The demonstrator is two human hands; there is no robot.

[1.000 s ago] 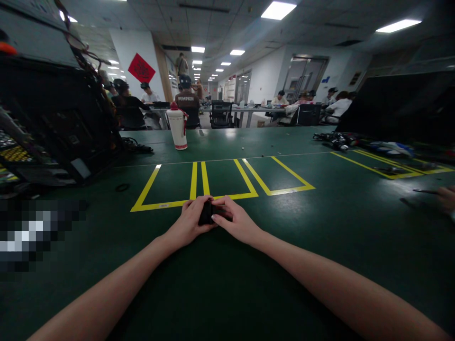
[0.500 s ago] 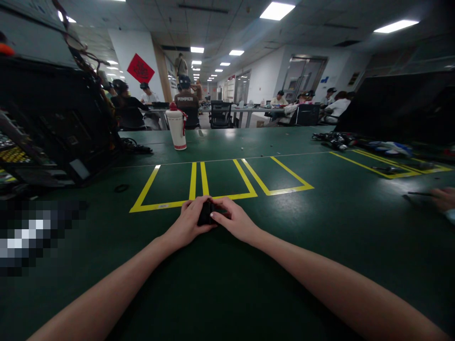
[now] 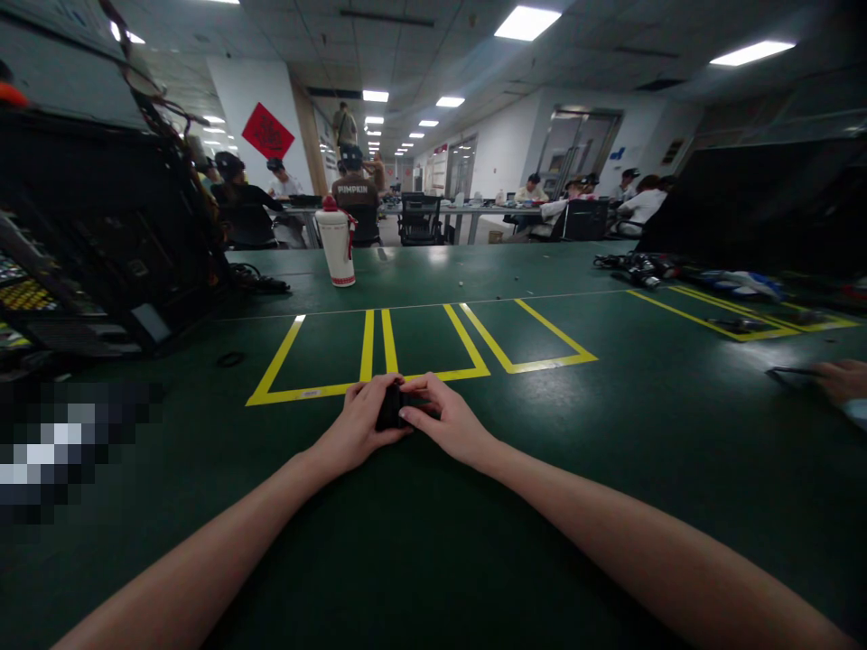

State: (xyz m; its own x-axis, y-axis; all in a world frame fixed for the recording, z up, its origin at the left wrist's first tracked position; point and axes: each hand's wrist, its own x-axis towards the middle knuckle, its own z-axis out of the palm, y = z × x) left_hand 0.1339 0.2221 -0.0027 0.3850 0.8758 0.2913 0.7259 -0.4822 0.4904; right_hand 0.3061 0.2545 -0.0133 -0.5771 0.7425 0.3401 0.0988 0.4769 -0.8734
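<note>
Between my two hands is a small black object (image 3: 390,410), its kind hidden by the fingers and the dim light. My left hand (image 3: 357,422) wraps round its left side, with the thumb below and the fingers over the top. From the right, my right hand (image 3: 452,422) grips the same object, thumb and fingertips pressed against its right side. Both hands are low over the green table (image 3: 420,542), just in front of the yellow tape outlines (image 3: 368,348).
A white tumbler with a red lid (image 3: 337,246) stands behind the tape. At left is a dark computer case (image 3: 101,244); a black ring (image 3: 231,358) lies near it. Cables and black parts (image 3: 637,268) lie far right. Another person's hand (image 3: 846,384) holds a thin dark item at the right edge.
My hands and the black object have hardly moved. At the right edge, the other person's hand has shifted slightly left with its thin dark item.
</note>
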